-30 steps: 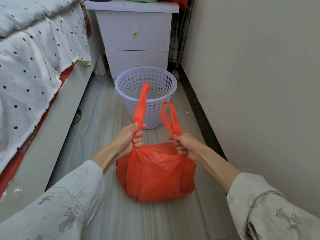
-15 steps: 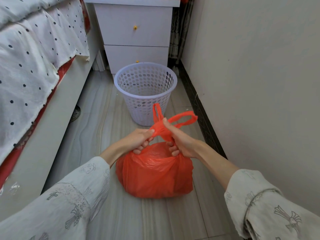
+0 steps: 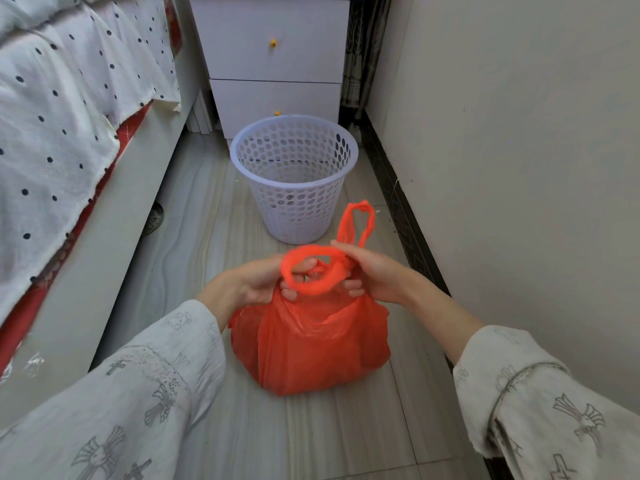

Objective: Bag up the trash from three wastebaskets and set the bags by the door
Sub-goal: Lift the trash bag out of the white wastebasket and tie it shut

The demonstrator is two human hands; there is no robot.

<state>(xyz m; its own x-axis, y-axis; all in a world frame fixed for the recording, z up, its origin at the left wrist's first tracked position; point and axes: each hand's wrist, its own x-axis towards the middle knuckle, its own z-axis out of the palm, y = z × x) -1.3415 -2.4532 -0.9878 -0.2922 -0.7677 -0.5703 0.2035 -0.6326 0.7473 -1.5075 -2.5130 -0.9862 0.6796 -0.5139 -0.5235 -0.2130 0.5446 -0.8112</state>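
Note:
A full orange plastic bag (image 3: 311, 344) sits on the tiled floor between my arms. Its two handle loops are crossed over the top of the bag. My left hand (image 3: 258, 284) grips one loop, which curls around its fingers. My right hand (image 3: 372, 273) pinches the other loop, whose end stands up above it. Just beyond the bag stands a white perforated wastebasket (image 3: 294, 178), upright, with no liner in it.
A bed with a dotted white sheet (image 3: 69, 109) runs along the left. A white nightstand with two drawers (image 3: 273, 60) stands behind the wastebasket. A plain wall with a dark baseboard (image 3: 405, 216) closes the right side. A shoe (image 3: 152, 220) peeks out from under the bed.
My hands have come together from holding the handles apart and upright. The two loops are now crossed and wrapped over the bag's top.

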